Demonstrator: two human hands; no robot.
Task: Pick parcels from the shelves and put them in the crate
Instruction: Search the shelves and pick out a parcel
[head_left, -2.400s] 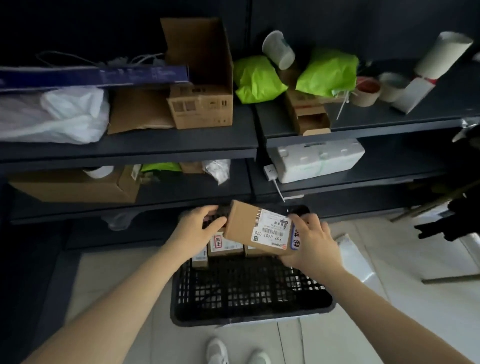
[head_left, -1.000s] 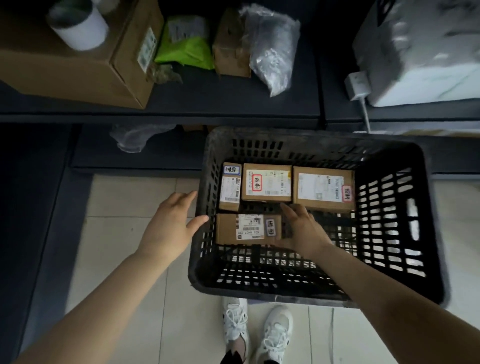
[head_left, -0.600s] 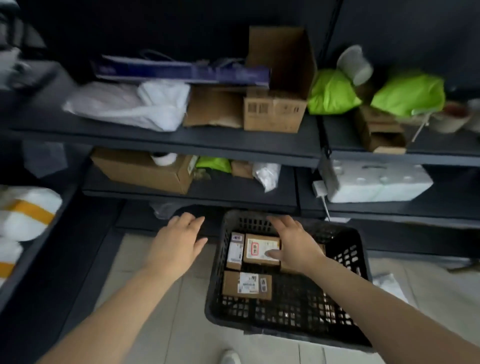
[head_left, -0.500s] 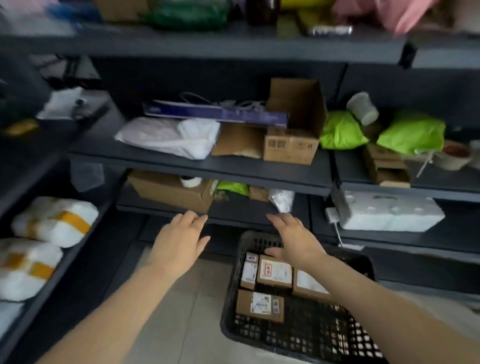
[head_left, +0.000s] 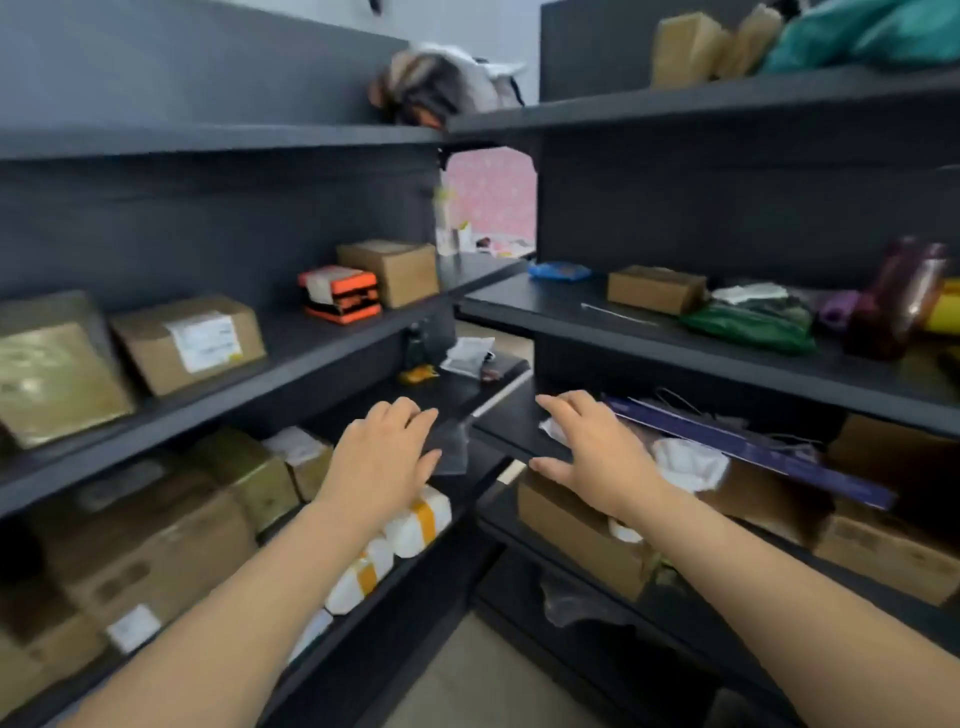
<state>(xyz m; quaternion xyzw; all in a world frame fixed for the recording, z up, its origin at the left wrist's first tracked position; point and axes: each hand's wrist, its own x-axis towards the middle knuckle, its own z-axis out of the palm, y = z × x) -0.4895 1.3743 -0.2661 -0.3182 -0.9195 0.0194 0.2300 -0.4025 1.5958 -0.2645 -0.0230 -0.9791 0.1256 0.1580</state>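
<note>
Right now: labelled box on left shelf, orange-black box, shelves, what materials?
Labelled box: matte brown cardboard, white paper label. Orange-black box: probably printed card, too blurred to confirm. Shelves: matte dark grey boards, painted metal or laminate, can't tell.

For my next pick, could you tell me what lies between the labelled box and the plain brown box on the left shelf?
An orange box, in the head view.

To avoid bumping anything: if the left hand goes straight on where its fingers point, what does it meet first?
Probably the small orange-yellow object on the dark corner shelf, just ahead of the left hand; depth is unclear, so it might pass above it.
</note>
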